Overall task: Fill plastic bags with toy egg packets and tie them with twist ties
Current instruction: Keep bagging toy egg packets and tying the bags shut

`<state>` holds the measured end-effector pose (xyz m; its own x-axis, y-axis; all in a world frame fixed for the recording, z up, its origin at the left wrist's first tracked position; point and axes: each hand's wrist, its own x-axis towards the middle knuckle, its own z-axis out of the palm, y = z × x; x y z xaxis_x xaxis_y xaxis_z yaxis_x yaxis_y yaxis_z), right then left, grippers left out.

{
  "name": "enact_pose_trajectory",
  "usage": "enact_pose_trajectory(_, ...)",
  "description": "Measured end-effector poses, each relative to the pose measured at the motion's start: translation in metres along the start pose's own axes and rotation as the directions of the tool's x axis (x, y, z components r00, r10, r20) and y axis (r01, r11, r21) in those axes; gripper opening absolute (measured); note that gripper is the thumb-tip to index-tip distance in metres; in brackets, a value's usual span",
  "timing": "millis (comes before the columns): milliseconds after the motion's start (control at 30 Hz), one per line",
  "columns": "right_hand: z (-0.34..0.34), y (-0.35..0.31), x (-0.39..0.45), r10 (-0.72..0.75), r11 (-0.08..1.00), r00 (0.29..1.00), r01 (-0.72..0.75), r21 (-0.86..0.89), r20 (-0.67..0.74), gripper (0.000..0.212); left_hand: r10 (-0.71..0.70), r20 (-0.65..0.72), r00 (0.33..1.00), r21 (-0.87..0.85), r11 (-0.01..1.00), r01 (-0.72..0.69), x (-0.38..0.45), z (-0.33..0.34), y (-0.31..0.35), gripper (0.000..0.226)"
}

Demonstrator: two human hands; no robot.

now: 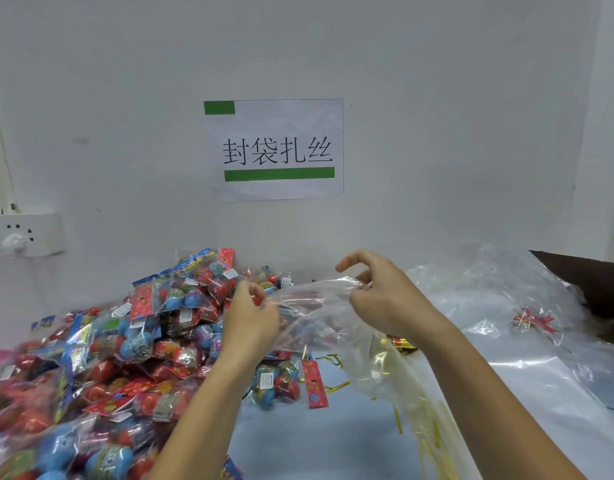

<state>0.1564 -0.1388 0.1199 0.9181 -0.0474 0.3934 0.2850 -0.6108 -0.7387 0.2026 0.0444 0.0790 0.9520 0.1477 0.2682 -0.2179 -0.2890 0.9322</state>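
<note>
Holding: both hands pinch the mouth of a clear plastic bag (333, 317) at the centre of the frame, raised above the table.
Left hand (252, 318): fingers curled, thumb and fingertips nipping the bag's left edge, just in front of the packet heap.
Right hand (385, 299): thumb and lower fingers grip the bag's right edge; the index finger arches up free of the film.
Bag: thin, glossy, wrinkled film, stretched between the two hands and trailing down toward the lower right.
Egg packets (101, 358): a high, loose heap filling the left half, its top close to the wall; round red and blue eggs in crinkly clear wrap with red and blue card headers. One packet (281, 381) lies apart at lower centre.
Twist ties (336, 386): thin gold strips scattered on the table under and beside the bag.
Table (326, 431): pale, smooth, bare at lower centre between the forearms.
Spare bags (506, 299): shiny clear sheets spread over the right side, up to a dark cardboard edge (582, 271).
Wall: white, with a paper sign (278, 150) and a socket (21, 237) at left.
</note>
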Motion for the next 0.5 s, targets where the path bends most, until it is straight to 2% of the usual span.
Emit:
enact_pose_trajectory(100,0.007,-0.003,-0.001,-0.04,0.994,0.995,0.049,-0.099,0.092,0.038,0.125,0.044,0.991,-0.098,0.988,-0.12,-0.004,0.004,0.006,0.011)
enact_pose_trajectory(167,0.012,-0.005,-0.002,-0.064,0.993,0.991,0.075,-0.095,0.116,0.034,0.185,0.123,0.975,-0.148,0.975,-0.166,-0.01,0.009,0.01,0.019)
enact_pose_trajectory(233,0.014,-0.004,-0.002,-0.077,0.993,0.991,0.086,-0.086,0.108,0.031,0.243,0.174,0.954,-0.157,0.964,-0.217,-0.014,0.013,0.012,0.027)
enact_pose_trajectory(367,0.013,0.0,0.0,-0.044,0.988,0.993,0.059,-0.143,0.108,0.039,0.34,0.215,0.916,-0.151,0.938,-0.312,-0.017,0.012,0.016,0.04)
enact_pose_trajectory(500,0.016,0.002,0.002,-0.025,0.986,0.996,0.039,-0.164,0.087,0.04,0.403,0.195,0.894,-0.146,0.913,-0.38,-0.018,0.006,0.021,0.046)
